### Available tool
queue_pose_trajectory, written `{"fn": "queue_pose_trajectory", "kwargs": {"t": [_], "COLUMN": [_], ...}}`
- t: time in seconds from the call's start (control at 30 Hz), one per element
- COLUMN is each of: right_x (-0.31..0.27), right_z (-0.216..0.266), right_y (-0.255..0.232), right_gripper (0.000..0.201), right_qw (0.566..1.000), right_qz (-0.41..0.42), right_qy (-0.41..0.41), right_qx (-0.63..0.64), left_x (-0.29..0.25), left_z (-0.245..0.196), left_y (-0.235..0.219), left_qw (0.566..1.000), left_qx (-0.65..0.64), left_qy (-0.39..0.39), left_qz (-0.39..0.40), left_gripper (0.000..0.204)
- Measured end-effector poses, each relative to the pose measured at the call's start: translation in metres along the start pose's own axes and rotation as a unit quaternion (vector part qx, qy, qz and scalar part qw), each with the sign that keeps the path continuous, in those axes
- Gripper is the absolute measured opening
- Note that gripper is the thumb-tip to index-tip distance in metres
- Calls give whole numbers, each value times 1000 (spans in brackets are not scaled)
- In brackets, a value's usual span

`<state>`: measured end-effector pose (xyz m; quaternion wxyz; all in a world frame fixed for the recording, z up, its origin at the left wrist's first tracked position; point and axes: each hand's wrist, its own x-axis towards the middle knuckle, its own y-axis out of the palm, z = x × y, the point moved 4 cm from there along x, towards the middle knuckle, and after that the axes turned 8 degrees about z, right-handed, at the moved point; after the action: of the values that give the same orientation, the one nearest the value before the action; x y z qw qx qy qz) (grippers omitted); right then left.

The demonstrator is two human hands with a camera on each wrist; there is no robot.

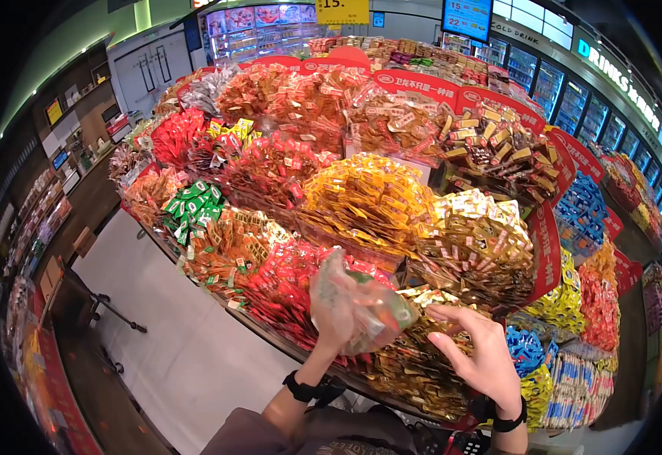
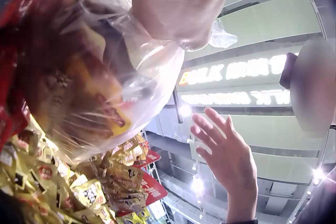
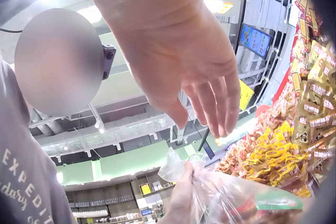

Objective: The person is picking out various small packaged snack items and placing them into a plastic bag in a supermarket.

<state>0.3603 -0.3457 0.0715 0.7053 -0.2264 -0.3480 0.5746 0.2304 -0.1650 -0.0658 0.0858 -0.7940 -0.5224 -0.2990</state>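
My left hand (image 1: 334, 324) grips the gathered neck of a clear plastic bag (image 1: 372, 315), held over the front of the snack display. Through the film in the left wrist view, yellow and reddish packets show inside the bag (image 2: 100, 92). To the right of the bag, my right hand (image 1: 482, 353) hovers with fingers spread and loosely bent, holding nothing. Gold snack packets (image 1: 418, 375) lie in a heap below both hands. Seen from the right wrist, the right palm (image 3: 184, 61) is empty, with the bag (image 3: 231, 200) beneath it.
Heaped packets fill a large stepped display: red ones (image 1: 281, 284) to the left, yellow-orange ones (image 1: 369, 197) in the middle, blue ones (image 1: 524, 350) at right. Red sign boards (image 1: 547, 254) stand between sections. A pale floor (image 1: 160, 296) runs along the left edge.
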Motion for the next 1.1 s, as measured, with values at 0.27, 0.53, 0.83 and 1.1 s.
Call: {"fn": "queue_pose_trajectory", "kwargs": {"t": [0.27,0.53,0.83,1.1], "right_x": [-32,-67,-109,-160], "right_z": [15,46,56,31], "right_y": [-28,-61,-44,33], "right_gripper": [32,31,30,20], "right_qw": [994,995,985,993], "right_qz": [-52,-57,-103,10], "right_qy": [-47,-60,-135,-114], "right_qx": [-88,-63,-4,5], "left_x": [22,-2,-47,-96], "left_z": [-55,-112,-144,-167], "left_y": [-14,-15,-7,-11], "left_qw": [991,991,987,983], "left_qx": [-39,6,21,84], "left_qy": [125,120,94,95], "left_qz": [-26,-58,-130,-134], "left_gripper": [23,42,45,46]}}
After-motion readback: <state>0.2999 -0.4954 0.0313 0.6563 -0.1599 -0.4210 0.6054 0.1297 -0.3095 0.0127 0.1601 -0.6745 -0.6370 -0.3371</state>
